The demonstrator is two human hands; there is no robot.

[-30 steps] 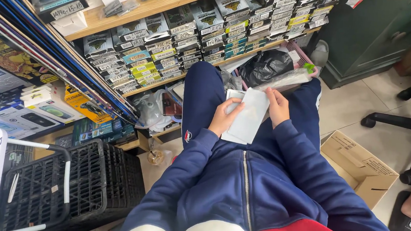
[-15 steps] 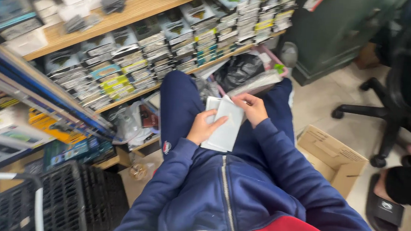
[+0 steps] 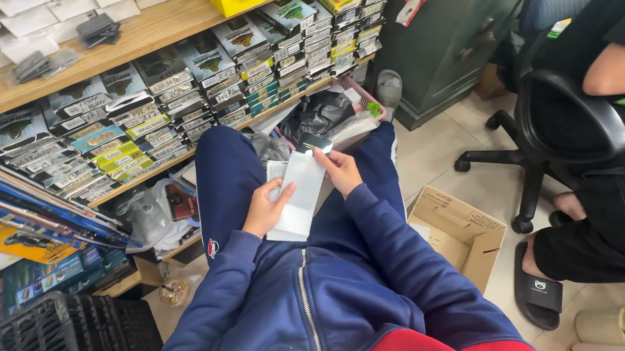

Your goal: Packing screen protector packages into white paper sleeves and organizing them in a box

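Note:
I sit with my legs in dark blue trousers stretched toward a low shelf. My left hand [image 3: 267, 207] holds a flat white packet [image 3: 300, 197] from its left edge, thumb on the front. My right hand [image 3: 338, 171] grips the packet's top, where a small dark shiny piece [image 3: 315, 143] sticks out. The packet rests above my lap, between both hands.
Rows of small boxed goods [image 3: 184, 106] fill the wooden shelf [image 3: 153, 33] ahead. An open cardboard box [image 3: 456, 235] stands on the floor at my right. Another person sits on a black office chair [image 3: 555, 120] at the far right. A black plastic crate [image 3: 63, 327] is at lower left.
The view has swung right, bringing the seated person and chair into sight. My hands keep the white packet over my lap; the dark piece now shows at its top.

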